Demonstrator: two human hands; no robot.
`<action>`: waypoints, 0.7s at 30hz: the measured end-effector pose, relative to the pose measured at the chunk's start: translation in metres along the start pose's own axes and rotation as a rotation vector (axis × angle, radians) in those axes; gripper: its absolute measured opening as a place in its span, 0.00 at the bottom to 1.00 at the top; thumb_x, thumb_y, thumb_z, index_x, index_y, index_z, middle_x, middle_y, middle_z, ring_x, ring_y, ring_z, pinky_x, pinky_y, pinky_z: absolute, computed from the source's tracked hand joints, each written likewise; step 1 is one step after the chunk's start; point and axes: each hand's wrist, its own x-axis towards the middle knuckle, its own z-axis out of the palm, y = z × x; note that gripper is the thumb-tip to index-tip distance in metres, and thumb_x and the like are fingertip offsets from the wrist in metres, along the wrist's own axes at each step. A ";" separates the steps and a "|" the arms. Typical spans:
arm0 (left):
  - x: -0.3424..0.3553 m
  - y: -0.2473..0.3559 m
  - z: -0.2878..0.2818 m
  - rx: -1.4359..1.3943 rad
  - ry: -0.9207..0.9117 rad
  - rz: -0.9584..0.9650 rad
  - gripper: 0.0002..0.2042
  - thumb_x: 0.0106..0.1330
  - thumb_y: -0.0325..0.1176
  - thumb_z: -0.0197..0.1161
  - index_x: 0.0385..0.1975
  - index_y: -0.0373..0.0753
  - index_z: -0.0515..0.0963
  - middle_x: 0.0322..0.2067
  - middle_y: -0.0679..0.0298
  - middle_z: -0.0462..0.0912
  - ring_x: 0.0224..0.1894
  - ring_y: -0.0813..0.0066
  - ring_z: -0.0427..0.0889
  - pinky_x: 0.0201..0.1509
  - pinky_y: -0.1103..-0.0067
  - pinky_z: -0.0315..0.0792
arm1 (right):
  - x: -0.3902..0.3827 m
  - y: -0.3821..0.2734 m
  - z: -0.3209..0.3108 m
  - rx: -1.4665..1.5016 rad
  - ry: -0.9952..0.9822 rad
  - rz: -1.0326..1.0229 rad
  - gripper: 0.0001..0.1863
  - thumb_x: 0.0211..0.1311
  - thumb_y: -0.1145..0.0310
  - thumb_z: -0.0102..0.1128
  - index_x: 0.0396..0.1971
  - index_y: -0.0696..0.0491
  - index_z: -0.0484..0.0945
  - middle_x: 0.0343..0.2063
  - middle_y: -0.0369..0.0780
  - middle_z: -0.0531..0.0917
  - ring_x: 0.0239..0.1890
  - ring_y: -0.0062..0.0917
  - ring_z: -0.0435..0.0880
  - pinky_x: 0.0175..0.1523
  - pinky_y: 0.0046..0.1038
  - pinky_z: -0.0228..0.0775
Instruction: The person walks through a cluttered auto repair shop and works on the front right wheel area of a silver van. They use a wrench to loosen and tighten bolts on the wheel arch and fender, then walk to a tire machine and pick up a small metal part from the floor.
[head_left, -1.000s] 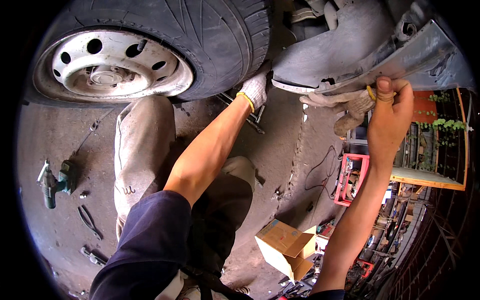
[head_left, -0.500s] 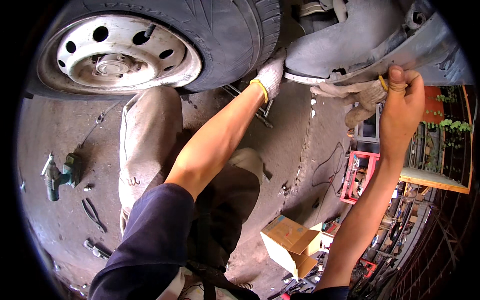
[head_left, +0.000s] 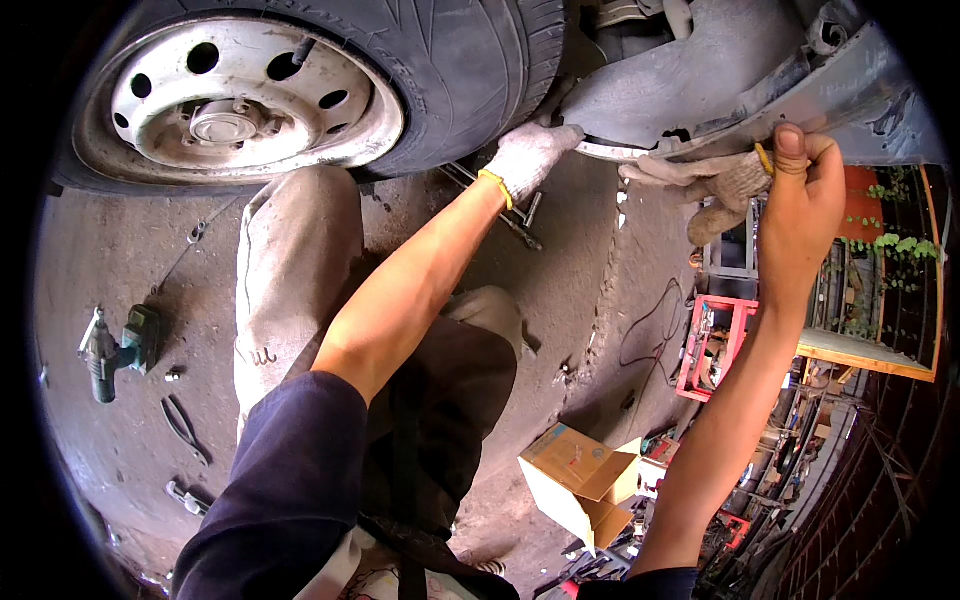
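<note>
My left hand wears a whitish knit work glove with a yellow cuff. It is between the black tyre and the tip of the grey wheel-arch edge. One gloved digit stretches toward that tip; the other fingers are partly hidden, and nothing shows in the hand. Bare and closed, my right hand pinches the cuff of a second, dirtier work glove between thumb and fingers. That glove hangs sideways along the lower edge of the car's body panel, its fingers pointing left.
A white steel wheel fills the upper left. On the floor lie a green cordless impact wrench, pliers and a metal tool below the tyre. An opened cardboard box, a red tool cart and cluttered parts stand right.
My left hand has drawn back a little, down and left, from the gap beside the tyre, so more of its glove shows. My right hand keeps its pinch on the glove, nearly unmoved.
</note>
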 end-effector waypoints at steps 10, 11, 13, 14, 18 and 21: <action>-0.012 0.043 0.000 -0.249 -0.102 0.437 0.48 0.55 0.54 0.70 0.67 0.27 0.54 0.69 0.44 0.54 0.72 0.58 0.51 0.74 0.72 0.45 | -0.002 0.008 -0.003 -0.084 0.031 0.011 0.21 0.65 0.54 0.62 0.29 0.59 0.70 0.25 0.35 0.71 0.32 0.20 0.66 0.41 0.23 0.62; -0.011 0.040 0.001 -0.253 -0.098 0.431 0.49 0.54 0.55 0.70 0.67 0.26 0.55 0.68 0.43 0.54 0.72 0.58 0.51 0.74 0.72 0.45 | -0.002 0.007 -0.003 -0.094 0.033 0.009 0.21 0.65 0.54 0.62 0.29 0.59 0.70 0.25 0.34 0.71 0.32 0.20 0.66 0.41 0.23 0.62; -0.006 0.032 0.004 -0.177 -0.013 0.510 0.50 0.53 0.57 0.69 0.66 0.24 0.55 0.66 0.41 0.58 0.71 0.55 0.54 0.74 0.72 0.48 | -0.002 0.004 -0.001 -0.078 0.027 0.027 0.21 0.65 0.54 0.62 0.28 0.58 0.70 0.25 0.34 0.71 0.32 0.20 0.66 0.41 0.23 0.62; -0.006 0.032 0.005 -0.126 0.020 0.548 0.49 0.54 0.56 0.69 0.65 0.24 0.56 0.65 0.41 0.60 0.70 0.54 0.57 0.73 0.71 0.50 | -0.002 0.003 -0.002 -0.075 0.024 0.036 0.21 0.65 0.55 0.62 0.28 0.58 0.70 0.25 0.34 0.71 0.32 0.20 0.66 0.42 0.23 0.62; -0.017 0.041 0.001 0.087 0.174 0.735 0.33 0.60 0.45 0.67 0.60 0.31 0.66 0.57 0.43 0.71 0.60 0.48 0.71 0.63 0.68 0.66 | -0.001 0.009 -0.004 -0.066 0.006 -0.019 0.20 0.65 0.55 0.62 0.28 0.58 0.70 0.25 0.35 0.71 0.32 0.20 0.66 0.42 0.23 0.62; -0.031 0.057 -0.002 0.310 0.242 1.001 0.22 0.61 0.34 0.63 0.55 0.36 0.72 0.49 0.47 0.76 0.49 0.49 0.78 0.51 0.68 0.74 | -0.003 0.007 -0.004 -0.042 0.004 -0.012 0.19 0.65 0.56 0.61 0.28 0.58 0.70 0.25 0.35 0.71 0.33 0.20 0.66 0.42 0.23 0.62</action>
